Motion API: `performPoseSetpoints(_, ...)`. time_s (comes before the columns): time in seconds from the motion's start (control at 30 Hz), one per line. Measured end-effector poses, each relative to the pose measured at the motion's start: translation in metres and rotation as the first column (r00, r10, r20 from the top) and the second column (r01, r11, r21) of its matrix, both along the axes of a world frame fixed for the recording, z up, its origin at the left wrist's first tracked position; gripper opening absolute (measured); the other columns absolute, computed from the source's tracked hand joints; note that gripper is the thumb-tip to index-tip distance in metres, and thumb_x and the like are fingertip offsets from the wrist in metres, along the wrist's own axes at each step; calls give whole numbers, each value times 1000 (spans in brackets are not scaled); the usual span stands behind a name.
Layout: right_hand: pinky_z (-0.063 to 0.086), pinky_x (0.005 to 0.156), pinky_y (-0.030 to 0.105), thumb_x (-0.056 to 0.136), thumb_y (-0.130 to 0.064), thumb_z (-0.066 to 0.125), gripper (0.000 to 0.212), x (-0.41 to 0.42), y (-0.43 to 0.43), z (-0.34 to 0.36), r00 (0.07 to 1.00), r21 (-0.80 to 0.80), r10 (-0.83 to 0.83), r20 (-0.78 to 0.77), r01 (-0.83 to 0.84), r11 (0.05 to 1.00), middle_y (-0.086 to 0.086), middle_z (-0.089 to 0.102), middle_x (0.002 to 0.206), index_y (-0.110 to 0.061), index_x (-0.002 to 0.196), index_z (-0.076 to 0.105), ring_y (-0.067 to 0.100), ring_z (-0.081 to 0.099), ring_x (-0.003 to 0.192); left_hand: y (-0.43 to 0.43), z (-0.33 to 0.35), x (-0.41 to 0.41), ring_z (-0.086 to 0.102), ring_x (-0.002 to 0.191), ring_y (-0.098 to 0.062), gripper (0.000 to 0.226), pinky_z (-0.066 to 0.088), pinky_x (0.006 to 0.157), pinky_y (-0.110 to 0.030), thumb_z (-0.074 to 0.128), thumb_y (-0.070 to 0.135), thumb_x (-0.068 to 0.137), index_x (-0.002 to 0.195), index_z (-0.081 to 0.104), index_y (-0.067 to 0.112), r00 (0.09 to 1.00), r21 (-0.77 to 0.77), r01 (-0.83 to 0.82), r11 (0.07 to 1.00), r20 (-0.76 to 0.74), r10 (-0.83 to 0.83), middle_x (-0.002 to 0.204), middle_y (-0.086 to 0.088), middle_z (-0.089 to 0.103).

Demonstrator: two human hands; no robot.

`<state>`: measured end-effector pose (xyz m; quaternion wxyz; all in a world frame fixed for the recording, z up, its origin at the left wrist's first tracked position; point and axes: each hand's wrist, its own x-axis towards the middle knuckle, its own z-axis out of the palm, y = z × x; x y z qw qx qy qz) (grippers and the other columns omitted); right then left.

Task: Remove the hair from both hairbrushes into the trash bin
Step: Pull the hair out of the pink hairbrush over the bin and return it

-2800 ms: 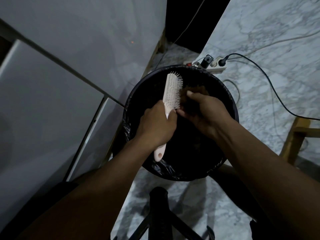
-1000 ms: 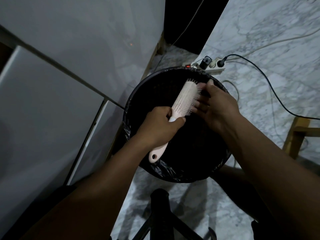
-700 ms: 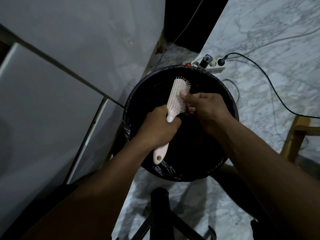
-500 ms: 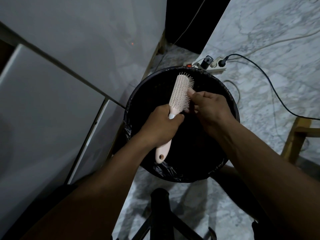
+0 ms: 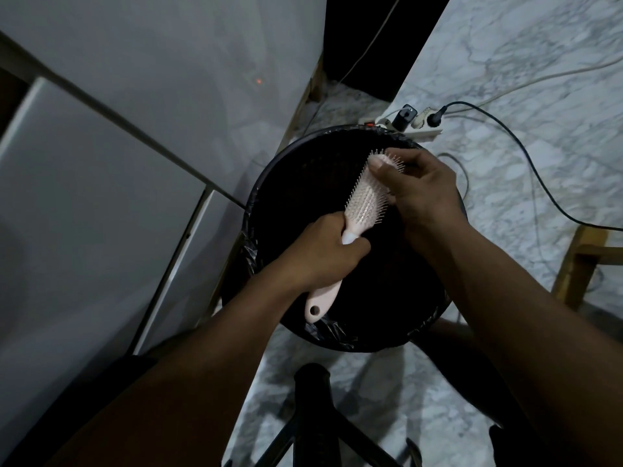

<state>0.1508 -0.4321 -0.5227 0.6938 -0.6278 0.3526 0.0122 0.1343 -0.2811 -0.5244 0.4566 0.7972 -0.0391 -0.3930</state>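
A pale pink hairbrush [image 5: 362, 205] is held over the round black trash bin [image 5: 269, 183], which is lined with a black bag. My left hand [image 5: 327, 252] grips the brush's handle, the handle's end with its hole sticking out below the fist. My right hand [image 5: 421, 190] rests on the bristle head, thumb and fingers pinched on the bristles near the tip. Any hair between the fingers is too dark to make out. No other hairbrush is in view.
A white power strip [image 5: 409, 126] with plugs and a black cable [image 5: 526, 170] lies on the marble floor behind the bin. White cabinet panels [image 5: 101, 197] stand at left. A wooden leg [image 5: 580, 267] is at right, a black stand [image 5: 313, 399] at the bottom.
The brush head has tilted to the right. My right hand has slid from the middle of the bristles up to the tip. My left hand keeps its hold on the handle.
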Motion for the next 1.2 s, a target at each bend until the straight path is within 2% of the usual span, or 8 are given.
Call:
performPoseSetpoints(0.13,50,58,21,83,-18,79,14,0,-14,5,993,-101,-114,6,114,988,-2,69,75,-14,80,66,5,64,62,4,2,1,53,43,-14,36,44,49,-26,62,45,96,76,58,15,961,-76,-29,997,-275,8,56,2,57)
performPoseSetpoints(0.27,43,43,20,94,-39,64,31,4,-21,9,973,-2,-178,-148,180,984,-6,62,53,-17,71,63,4,54,40,2,5,-3,45,35,-10,38,39,41,-23,57,42,99,72,53,16,978,-69,-54,996,-204,39,52,0,50)
performPoseSetpoints(0.4,49,60,28,79,-52,75,43,-1,-5,1,953,60,120,-279,-108,992,6,75,83,-10,88,71,13,64,64,0,0,-2,47,32,-5,35,40,40,-21,53,38,102,77,54,12,991,13,-108,994,-75,109,57,-2,53)
performPoseSetpoints(0.6,35,51,26,79,-64,69,61,-6,4,4,926,-149,273,-262,-318,936,7,47,54,-5,66,59,15,43,47,-2,2,-5,51,35,-9,29,42,40,-20,51,28,102,78,54,11,990,1,-127,992,-58,127,55,-2,52)
performPoseSetpoints(0.73,31,47,26,81,-73,57,68,-7,2,1,891,-400,287,-352,-420,814,-10,41,36,-12,52,49,2,38,34,-3,-4,-7,58,45,-14,27,48,48,-27,52,33,100,80,55,15,995,79,-102,992,14,102,63,0,57)
performPoseSetpoints(0.97,30,38,18,102,-35,51,47,-7,-1,2,924,-158,371,-98,-382,910,-3,46,44,-9,63,53,5,36,33,-4,4,-3,48,33,-2,26,40,37,-18,53,29,102,88,58,7,986,-9,-162,987,-42,161,59,-2,53)
performPoseSetpoints(1.13,42,54,25,104,-31,47,41,-3,-1,2,970,342,230,-78,-190,920,4,53,58,-10,69,56,12,48,50,-3,5,1,46,37,-5,25,40,39,-19,55,31,101,95,61,8,956,-33,-260,965,-147,252,60,-2,51)
performPoseSetpoints(1.2,42,56,28,102,-41,46,45,-1,-1,5,961,372,230,-151,-160,914,4,55,58,-12,70,58,14,49,51,-1,5,2,47,35,-5,24,39,37,-18,54,30,102,87,58,11,959,-4,-264,965,-111,262,59,-1,52)
